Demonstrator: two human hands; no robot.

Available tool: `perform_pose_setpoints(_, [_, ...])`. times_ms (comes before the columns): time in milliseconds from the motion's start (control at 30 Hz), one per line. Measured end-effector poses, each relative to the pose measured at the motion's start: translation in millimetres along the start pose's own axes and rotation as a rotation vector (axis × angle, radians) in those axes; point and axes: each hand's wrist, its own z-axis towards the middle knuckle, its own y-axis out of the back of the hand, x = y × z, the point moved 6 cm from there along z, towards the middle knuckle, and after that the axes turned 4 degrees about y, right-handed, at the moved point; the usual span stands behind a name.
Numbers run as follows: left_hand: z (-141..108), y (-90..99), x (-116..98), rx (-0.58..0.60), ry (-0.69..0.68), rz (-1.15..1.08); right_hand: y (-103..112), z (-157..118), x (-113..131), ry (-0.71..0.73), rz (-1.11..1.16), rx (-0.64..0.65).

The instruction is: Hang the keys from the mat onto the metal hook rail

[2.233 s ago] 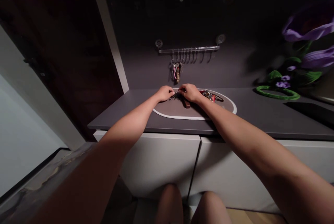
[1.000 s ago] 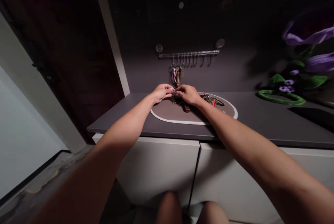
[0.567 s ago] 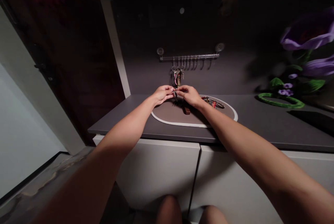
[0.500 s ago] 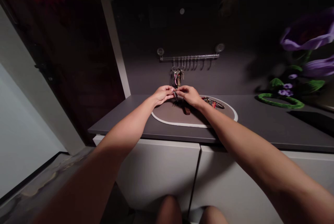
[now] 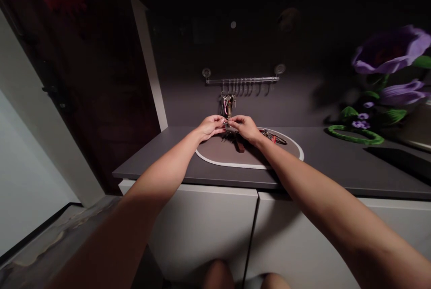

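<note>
Above an oval mat (image 5: pixel 222 164) with a white rim, my left hand (image 5: pixel 211 126) and my right hand (image 5: pixel 245 128) meet fingertip to fingertip. Between them they pinch a small metal key ring (image 5: pixel 226 121), with what look like keys hanging below it; the details are too small to make out. A brown key fob (image 5: pixel 239 146) lies on the mat under my right hand. More keys and trinkets (image 5: pixel 274 137) are heaped to the right, partly behind my right wrist.
A clear rail (image 5: pixel 242 80) with hooks is fixed to the dark wall, and several key sets (image 5: pixel 229 104) hang at its left. Purple flowers (image 5: pixel 390 51) and a green ring (image 5: pixel 355 135) stand at the right of the grey counter (image 5: pixel 151 150).
The view has tilted slightly, so the scene sits a little lower. Both hands stay together, pinching the small ring at nearly the same place over the mat.
</note>
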Motion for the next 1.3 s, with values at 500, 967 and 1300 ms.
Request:
perform_pose_setpoints(500, [4,-6.5,-3,-0.119,-0.203,0.584,7,2,-9,-0.094,0.247,-0.083])
perform_pose_setpoints(967, [-1,-18.9,-7,-0.080,-0.445,1.282,37,60,11,-0.261,0.330,-0.352])
perform_pose_setpoints(1300, [1,-18.4,-7,-0.045,-0.447,1.366,41,91,2,-0.330,0.277,-0.471])
